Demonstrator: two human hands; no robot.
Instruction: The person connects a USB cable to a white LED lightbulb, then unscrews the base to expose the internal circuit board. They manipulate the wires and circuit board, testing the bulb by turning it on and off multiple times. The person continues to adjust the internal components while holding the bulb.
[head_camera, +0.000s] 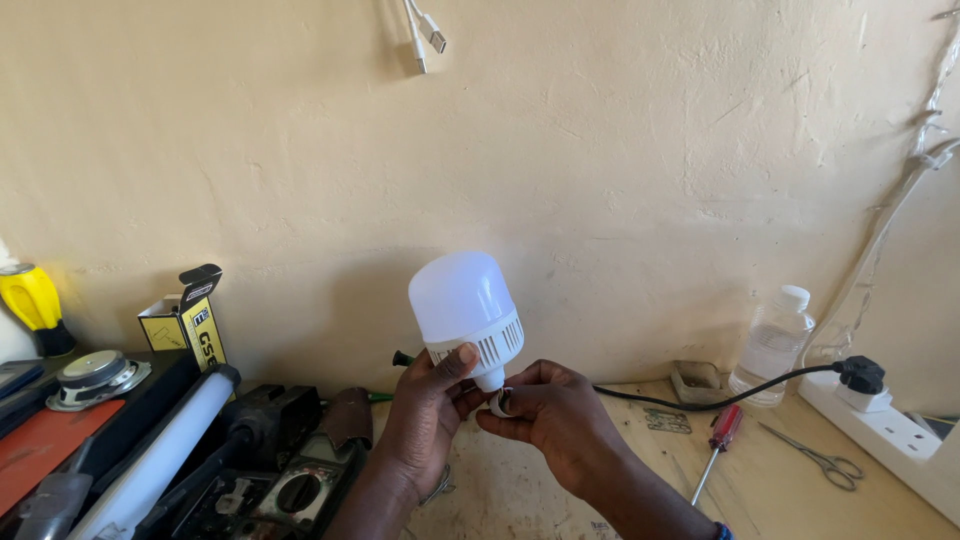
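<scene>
My left hand (425, 410) is wrapped around the ribbed white collar of the bulb (466, 310), thumb pressed on the vents, holding it upright with the frosted dome tipped slightly left. My right hand (555, 415) has its fingers pinched narrow around the small white socket piece (499, 400) at the bulb's base, touching the neck just below my left thumb.

Taking the bulb as the mark: a black cable (700, 398) runs from behind my right hand off to the right, ending at a black plug (860, 375) in a white power strip (890, 430). Right of the bulb, near the wall, stands a clear plastic bottle (775, 345); below it lie a red-handled screwdriver (717, 445) and scissors (815, 460). Left of the bulb lie a white tube lamp (165, 445), a yellow-and-black box (190, 320) and a dark meter (290, 490).
</scene>
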